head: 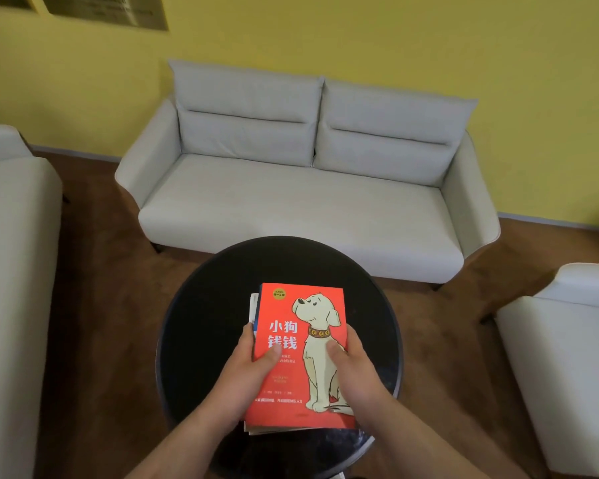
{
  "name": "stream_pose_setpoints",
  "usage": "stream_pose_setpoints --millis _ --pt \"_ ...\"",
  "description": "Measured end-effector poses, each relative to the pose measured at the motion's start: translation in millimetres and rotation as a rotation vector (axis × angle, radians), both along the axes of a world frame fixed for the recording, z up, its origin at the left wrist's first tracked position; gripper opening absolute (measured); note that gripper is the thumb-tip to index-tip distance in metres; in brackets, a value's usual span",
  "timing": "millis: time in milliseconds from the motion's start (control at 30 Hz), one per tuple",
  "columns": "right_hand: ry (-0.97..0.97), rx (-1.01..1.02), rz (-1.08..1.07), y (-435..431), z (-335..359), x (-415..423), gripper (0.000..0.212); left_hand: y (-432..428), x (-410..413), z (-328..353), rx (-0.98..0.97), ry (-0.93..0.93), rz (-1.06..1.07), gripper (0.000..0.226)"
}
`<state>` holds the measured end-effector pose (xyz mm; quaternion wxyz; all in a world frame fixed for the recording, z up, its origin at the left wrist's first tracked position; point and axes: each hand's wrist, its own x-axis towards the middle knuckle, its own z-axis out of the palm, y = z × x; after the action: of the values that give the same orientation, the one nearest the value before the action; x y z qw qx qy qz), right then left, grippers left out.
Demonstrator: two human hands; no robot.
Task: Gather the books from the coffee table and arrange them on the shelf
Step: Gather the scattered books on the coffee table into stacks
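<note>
A stack of books sits over the round black coffee table (208,305), topped by a red book (291,312) with a white cartoon dog on its cover. Edges of other books (254,307) stick out at the stack's left side. My left hand (253,368) grips the stack's left edge, thumb on the red cover. On the opposite edge my right hand (353,368) holds the stack, its thumb also on the cover. Whether the stack touches the table I cannot tell. No shelf is in view.
A light grey two-seat sofa (301,209) stands behind the table against a yellow wall. Another grey seat (11,254) is at the left and one more (574,340) at the right. Brown floor surrounds the table.
</note>
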<state>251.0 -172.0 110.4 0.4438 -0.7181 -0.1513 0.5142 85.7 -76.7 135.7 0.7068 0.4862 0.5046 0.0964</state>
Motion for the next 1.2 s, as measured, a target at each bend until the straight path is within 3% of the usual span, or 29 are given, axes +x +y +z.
stream_pose_setpoints --millis 267,400,533,633,833,1000,1200 --pt "0.168 0.015 -0.024 6.4 -7.2 4.6 0.032 -3.1 3.1 -12.8 -0.134 -0.067 0.157 0.035" --pt "0.219 0.028 0.006 7.7 -12.2 7.5 0.038 -1.6 1.4 -19.1 -0.114 -0.051 0.186 0.045" --pt "0.310 -0.018 -0.027 7.9 -20.8 14.2 0.063 2.8 0.6 -26.3 -0.131 -0.039 0.192 0.055" --pt "0.397 -0.027 -0.016 4.5 -23.6 13.9 0.047 1.1 -0.6 -32.3 -0.211 -0.050 0.214 0.051" --pt "0.551 -0.050 -0.038 0.8 -23.0 24.5 0.052 -2.2 0.6 -32.2 -0.238 -0.119 0.147 0.035" --pt "0.629 -0.076 -0.090 -5.1 -24.4 49.4 0.059 -5.5 9.5 -28.9 -0.231 -0.160 0.022 0.043" --pt "0.678 -0.065 -0.112 -19.3 -30.5 73.5 0.059 -12.2 11.6 -42.9 -0.240 -0.156 -0.094 0.067"
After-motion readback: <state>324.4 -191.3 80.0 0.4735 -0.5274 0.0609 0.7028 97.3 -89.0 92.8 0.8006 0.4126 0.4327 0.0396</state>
